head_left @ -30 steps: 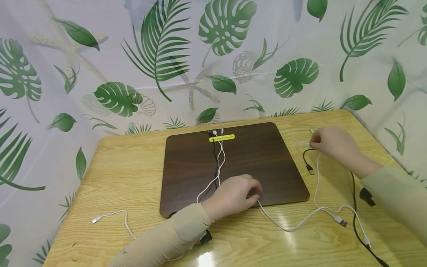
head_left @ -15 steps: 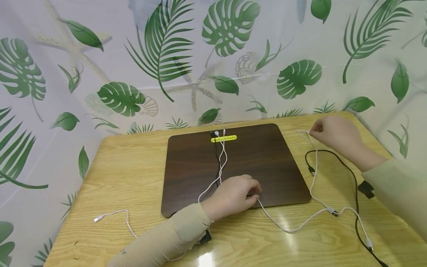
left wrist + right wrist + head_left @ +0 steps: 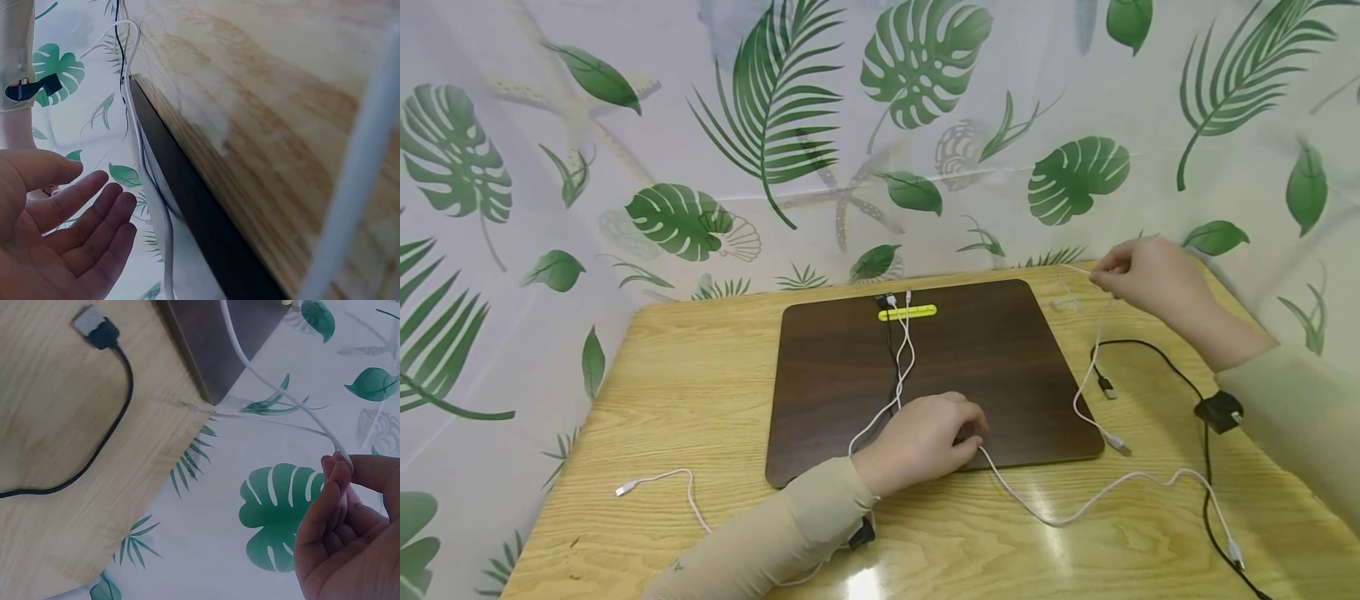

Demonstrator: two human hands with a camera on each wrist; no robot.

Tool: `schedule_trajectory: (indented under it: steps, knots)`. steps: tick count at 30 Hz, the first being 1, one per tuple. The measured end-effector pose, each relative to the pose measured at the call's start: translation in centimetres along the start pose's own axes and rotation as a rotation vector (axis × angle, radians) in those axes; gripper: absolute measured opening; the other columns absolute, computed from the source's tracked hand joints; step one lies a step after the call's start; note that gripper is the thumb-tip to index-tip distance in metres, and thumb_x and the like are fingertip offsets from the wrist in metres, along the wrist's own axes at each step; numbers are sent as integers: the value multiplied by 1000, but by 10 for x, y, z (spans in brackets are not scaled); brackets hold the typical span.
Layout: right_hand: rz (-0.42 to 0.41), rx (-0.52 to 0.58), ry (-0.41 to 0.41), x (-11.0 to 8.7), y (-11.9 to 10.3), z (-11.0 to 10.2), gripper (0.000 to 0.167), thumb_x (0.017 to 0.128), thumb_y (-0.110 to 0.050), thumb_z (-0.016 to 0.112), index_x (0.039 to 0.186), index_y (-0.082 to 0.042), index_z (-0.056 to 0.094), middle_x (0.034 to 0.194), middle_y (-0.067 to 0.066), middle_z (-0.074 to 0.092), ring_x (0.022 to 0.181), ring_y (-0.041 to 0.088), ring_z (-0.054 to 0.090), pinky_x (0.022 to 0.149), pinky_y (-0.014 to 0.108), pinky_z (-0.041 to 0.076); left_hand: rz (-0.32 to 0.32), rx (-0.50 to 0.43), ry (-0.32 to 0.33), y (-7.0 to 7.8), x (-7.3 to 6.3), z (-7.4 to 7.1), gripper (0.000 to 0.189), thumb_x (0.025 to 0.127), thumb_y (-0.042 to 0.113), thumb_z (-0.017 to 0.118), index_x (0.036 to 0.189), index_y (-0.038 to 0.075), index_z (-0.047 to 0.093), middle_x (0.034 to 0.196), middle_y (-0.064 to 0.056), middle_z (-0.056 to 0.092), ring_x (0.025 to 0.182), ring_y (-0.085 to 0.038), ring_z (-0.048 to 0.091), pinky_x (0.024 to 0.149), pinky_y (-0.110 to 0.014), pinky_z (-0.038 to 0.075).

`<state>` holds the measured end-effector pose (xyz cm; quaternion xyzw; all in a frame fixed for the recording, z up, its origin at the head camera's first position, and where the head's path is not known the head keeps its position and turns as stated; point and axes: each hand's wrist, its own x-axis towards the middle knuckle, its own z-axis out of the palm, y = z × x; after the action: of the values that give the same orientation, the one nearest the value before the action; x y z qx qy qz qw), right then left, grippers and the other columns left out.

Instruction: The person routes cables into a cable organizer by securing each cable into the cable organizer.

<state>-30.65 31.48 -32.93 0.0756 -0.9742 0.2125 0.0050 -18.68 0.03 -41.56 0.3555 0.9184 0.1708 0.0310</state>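
In the head view my right hand (image 3: 1157,279) is raised above the table's far right. Thumb and fingertips pinch a white USB cable (image 3: 262,378), which hangs with its USB plug (image 3: 1118,444) near the board's right front corner. My left hand (image 3: 925,442) lies over the front edge of the dark brown board (image 3: 842,367), fingers loosely bent; the left wrist view shows nothing in them. Another white cable (image 3: 1052,523) runs rightward from beneath that hand. At the board's back, a yellow cable clip (image 3: 925,312) has two white plugs and a black one at its left end.
A black USB cable (image 3: 1150,343) curves over the table's right side. To the left lies a white cable end (image 3: 625,488). A leaf-printed cloth (image 3: 820,208) stands behind the wooden table (image 3: 692,383). A black device (image 3: 1219,412) sits at the right sleeve.
My right hand has lifted and shifted toward the back with the pinched white cable. Its USB plug has slid leftward, away from the other white cable. The left hand stays on the board's edge.
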Motion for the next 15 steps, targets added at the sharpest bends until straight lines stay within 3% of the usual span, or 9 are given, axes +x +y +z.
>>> schedule_trajectory:
  steps: [7, 15]
  knots:
    - [27, 95, 51, 4, -5, -4, 35, 101, -28, 69, 110, 5, 77, 77, 7, 75, 66, 13, 60, 61, 34, 45, 6, -1, 12, 0, 0, 1, 11, 100, 23, 71, 107, 20, 79, 97, 9, 73, 81, 0, 62, 69, -11, 45]
    - [93, 203, 80, 8, -18, -8, 41, 103, -34, 67, 116, 4, 75, 75, -9, 71, 66, 7, 60, 61, 30, 47, -3, -19, 14, 0, 1, -3, 11, 101, 23, 70, 107, 19, 79, 99, 7, 74, 82, -1, 61, 70, -11, 45]
